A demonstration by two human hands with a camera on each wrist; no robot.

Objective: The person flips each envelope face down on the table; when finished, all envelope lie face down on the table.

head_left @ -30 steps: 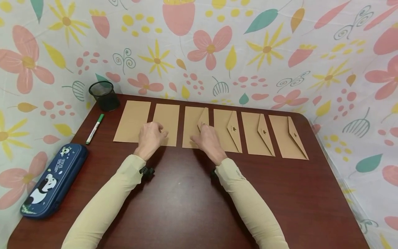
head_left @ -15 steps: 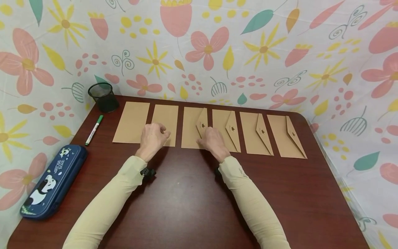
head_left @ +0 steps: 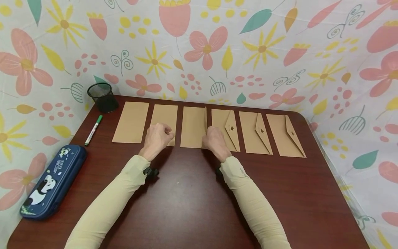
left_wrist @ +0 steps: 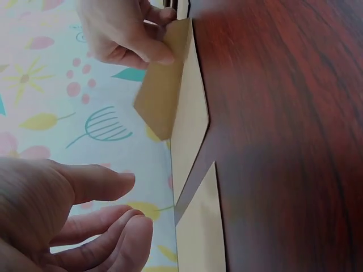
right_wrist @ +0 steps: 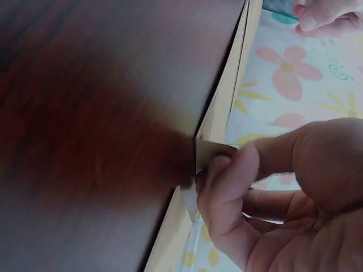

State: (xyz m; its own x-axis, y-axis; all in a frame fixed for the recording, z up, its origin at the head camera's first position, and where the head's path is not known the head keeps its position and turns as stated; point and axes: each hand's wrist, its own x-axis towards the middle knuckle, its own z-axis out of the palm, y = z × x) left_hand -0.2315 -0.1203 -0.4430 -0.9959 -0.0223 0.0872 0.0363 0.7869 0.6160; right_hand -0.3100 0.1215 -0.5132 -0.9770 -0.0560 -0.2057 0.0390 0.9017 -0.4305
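A row of brown paper envelopes lies along the far side of the table. My right hand (head_left: 216, 141) pinches the flap (left_wrist: 164, 85) of the third envelope (head_left: 192, 126) from the left. That flap stands raised, nearly edge-on in the head view, and the right wrist view shows thumb and fingertips at its edge. Over the lower part of the second envelope (head_left: 164, 116) hovers my left hand (head_left: 157, 140). Its fingers are loosely bent with a gap to the thumb, and they hold nothing. The leftmost envelope (head_left: 130, 122) lies flat with no flap showing.
To the right, the fourth (head_left: 219, 128), fifth (head_left: 250, 133) and rightmost envelope (head_left: 280, 135) have visible, crown-marked flaps. A black mesh pen holder (head_left: 103, 98), a green-capped marker (head_left: 94, 130) and a blue panda pencil case (head_left: 53, 181) stand left. Patterned cloth (head_left: 186, 79) backs the table.
The third envelope's flap, earlier lying folded with its crown mark visible, has been lifted by my right hand, which shifted slightly right. My left hand has drifted a little to the right.
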